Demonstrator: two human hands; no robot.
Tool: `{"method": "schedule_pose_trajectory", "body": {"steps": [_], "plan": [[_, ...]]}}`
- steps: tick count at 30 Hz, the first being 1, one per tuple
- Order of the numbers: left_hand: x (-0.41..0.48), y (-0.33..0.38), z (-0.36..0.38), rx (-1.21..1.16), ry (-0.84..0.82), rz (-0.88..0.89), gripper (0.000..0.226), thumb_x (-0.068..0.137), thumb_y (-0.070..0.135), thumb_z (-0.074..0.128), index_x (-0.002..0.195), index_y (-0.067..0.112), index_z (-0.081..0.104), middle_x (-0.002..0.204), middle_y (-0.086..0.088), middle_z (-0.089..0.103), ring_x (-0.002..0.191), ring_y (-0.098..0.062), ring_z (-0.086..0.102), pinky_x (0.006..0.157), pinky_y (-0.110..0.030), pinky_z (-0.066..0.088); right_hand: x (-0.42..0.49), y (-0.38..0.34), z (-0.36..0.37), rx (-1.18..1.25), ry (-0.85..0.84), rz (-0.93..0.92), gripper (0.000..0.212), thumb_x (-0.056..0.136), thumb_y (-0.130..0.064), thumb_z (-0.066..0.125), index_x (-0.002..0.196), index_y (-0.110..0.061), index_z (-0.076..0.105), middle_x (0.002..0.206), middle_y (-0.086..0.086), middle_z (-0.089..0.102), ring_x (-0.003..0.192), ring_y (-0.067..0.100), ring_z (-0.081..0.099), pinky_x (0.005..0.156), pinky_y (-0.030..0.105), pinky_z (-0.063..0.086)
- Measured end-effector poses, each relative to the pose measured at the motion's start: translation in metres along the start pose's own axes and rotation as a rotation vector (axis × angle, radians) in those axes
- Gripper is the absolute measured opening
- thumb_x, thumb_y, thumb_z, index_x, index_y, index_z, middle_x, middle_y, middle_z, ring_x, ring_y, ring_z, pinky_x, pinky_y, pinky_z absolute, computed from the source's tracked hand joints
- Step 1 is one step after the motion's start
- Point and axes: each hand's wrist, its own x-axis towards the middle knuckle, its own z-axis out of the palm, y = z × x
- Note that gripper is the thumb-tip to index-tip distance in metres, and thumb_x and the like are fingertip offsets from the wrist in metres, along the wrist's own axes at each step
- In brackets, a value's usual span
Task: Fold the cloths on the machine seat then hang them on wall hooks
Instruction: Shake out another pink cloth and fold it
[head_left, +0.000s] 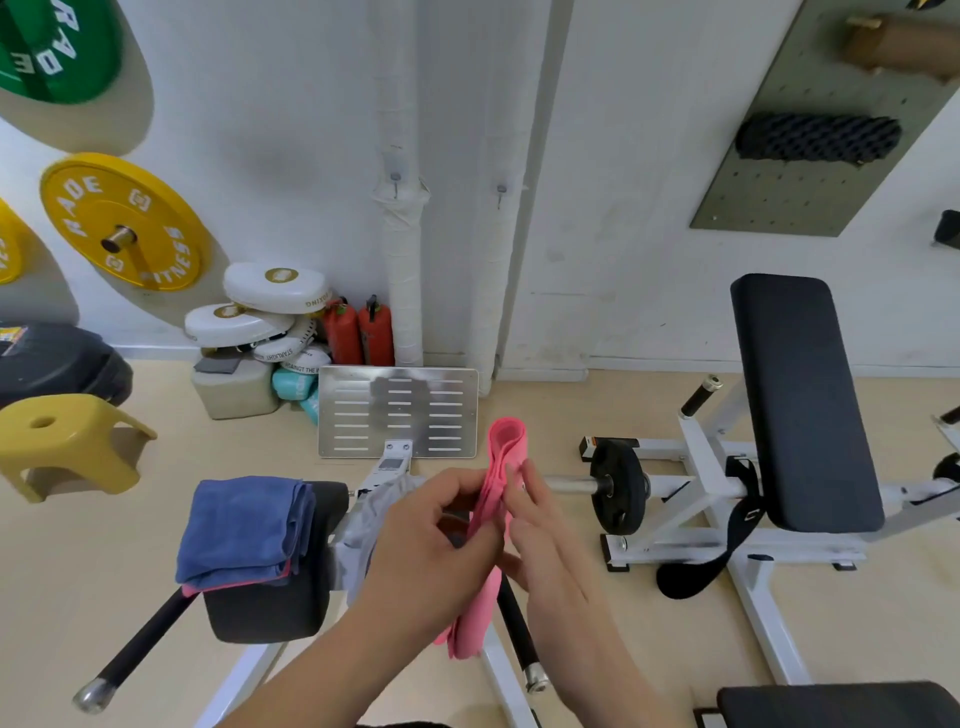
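A folded pink cloth (506, 441) stands on edge between my two hands, above the machine. My left hand (431, 525) pinches its left side, fingers curled round the fabric. My right hand (540, 525) holds the right side with fingers laid along it and the thumb behind. A folded blue cloth (244, 530) lies on the black machine seat (270, 608), with a pink edge showing under it. A grey cloth (374, 514) lies just right of the seat, partly hidden by my left hand. Two wall hooks (396, 179) (501, 191) sit on the white wall ahead.
A metal footplate (397, 410) stands on the floor in front. A black padded bench (800, 400) with a weight plate (618, 488) is at the right. A yellow stool (67, 441) stands left; boxing pads and red extinguishers (358, 327) are by the wall.
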Motion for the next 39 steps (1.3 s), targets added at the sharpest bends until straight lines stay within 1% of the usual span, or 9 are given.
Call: {"method": "schedule_pose_trajectory", "body": {"steps": [5,7,10,15,20,24,30,35,39], "plan": [[0.006,0.001,-0.01,0.023,-0.077,0.059,0.033,0.093,-0.002,0.062,0.1,0.025,0.08,0.09,0.012,0.078,0.084,-0.003,0.071,0.075,-0.013,0.053,-0.002,-0.023,-0.027,-0.66,0.065,-0.422,0.047,0.09,-0.037,0.066,0.134,-0.047,0.055,0.15,-0.033,0.037,0.145,-0.014,0.024,0.114,0.008,0.024],[0.011,0.002,-0.018,0.049,-0.157,0.134,0.034,0.093,-0.004,0.062,0.102,0.024,0.079,0.092,0.011,0.078,0.089,-0.007,0.071,0.079,-0.018,0.055,0.008,-0.038,-0.039,-0.804,-0.089,-0.479,0.046,0.087,-0.048,0.064,0.133,-0.044,0.058,0.137,-0.03,0.055,0.14,-0.006,0.038,0.114,0.016,0.032],[0.018,0.001,-0.027,0.012,-0.185,0.172,0.026,0.097,0.005,0.065,0.106,0.027,0.076,0.096,0.006,0.078,0.092,-0.015,0.072,0.084,-0.028,0.058,0.026,-0.059,-0.05,-0.979,-0.23,-0.453,0.02,0.091,-0.05,0.063,0.098,-0.034,0.073,0.092,-0.016,0.071,0.094,0.004,0.061,0.083,0.026,0.049],[0.023,-0.022,-0.038,-0.003,-0.447,-0.104,0.043,0.08,0.023,0.084,0.119,0.028,0.066,0.107,-0.001,0.075,0.099,-0.02,0.074,0.087,-0.045,0.063,0.04,-0.066,-0.053,-0.926,-0.172,-0.422,0.038,0.099,-0.042,0.055,0.076,-0.011,0.056,0.067,-0.003,0.054,0.063,0.01,0.049,0.059,0.022,0.039],[0.023,-0.065,-0.055,0.346,-0.688,-0.22,0.026,0.08,0.028,0.079,0.1,0.013,0.073,0.097,-0.008,0.076,0.086,-0.019,0.074,0.08,-0.041,0.062,0.06,-0.065,-0.066,-0.876,0.097,-0.234,0.036,0.106,-0.039,0.045,0.072,-0.027,0.044,0.063,-0.009,0.046,0.057,0.004,0.045,0.054,0.022,0.033],[0.029,-0.093,-0.079,0.059,-0.518,-0.359,0.015,0.083,0.025,0.079,0.094,0.016,0.076,0.093,-0.008,0.076,0.087,-0.02,0.072,0.079,-0.032,0.057,0.082,-0.042,-0.096,-0.86,0.252,-0.098,0.04,0.107,-0.04,0.039,0.077,-0.015,0.044,0.07,0.001,0.049,0.063,0.017,0.047,0.056,0.03,0.032],[0.052,-0.117,-0.108,-0.507,-0.154,-0.568,0.029,0.089,0.023,0.075,0.114,0.01,0.075,0.117,-0.021,0.074,0.102,-0.035,0.07,0.094,-0.051,0.056,0.096,0.005,-0.086,-0.623,0.334,0.116,0.042,0.106,-0.046,0.042,0.099,-0.007,0.056,0.093,0.008,0.064,0.079,0.02,0.056,0.064,0.032,0.04],[0.073,-0.124,-0.135,-0.096,0.24,-0.474,0.018,0.096,0.033,0.069,0.098,0.015,0.07,0.1,-0.012,0.073,0.092,-0.034,0.067,0.074,-0.04,0.051,0.107,0.032,-0.017,-0.372,0.239,0.154,0.023,0.102,-0.039,0.056,0.103,-0.017,0.06,0.098,0.013,0.068,0.083,0.019,0.061,0.074,0.036,0.048],[0.087,-0.106,-0.16,0.001,0.303,-0.347,0.009,0.093,0.029,0.072,0.089,0.022,0.071,0.085,0.004,0.074,0.087,-0.015,0.068,0.072,-0.027,0.051,0.118,0.044,0.077,-0.255,0.049,0.157,0.022,0.098,-0.04,0.062,0.096,-0.018,0.062,0.088,0.011,0.066,0.078,0.016,0.058,0.072,0.036,0.049]]}}
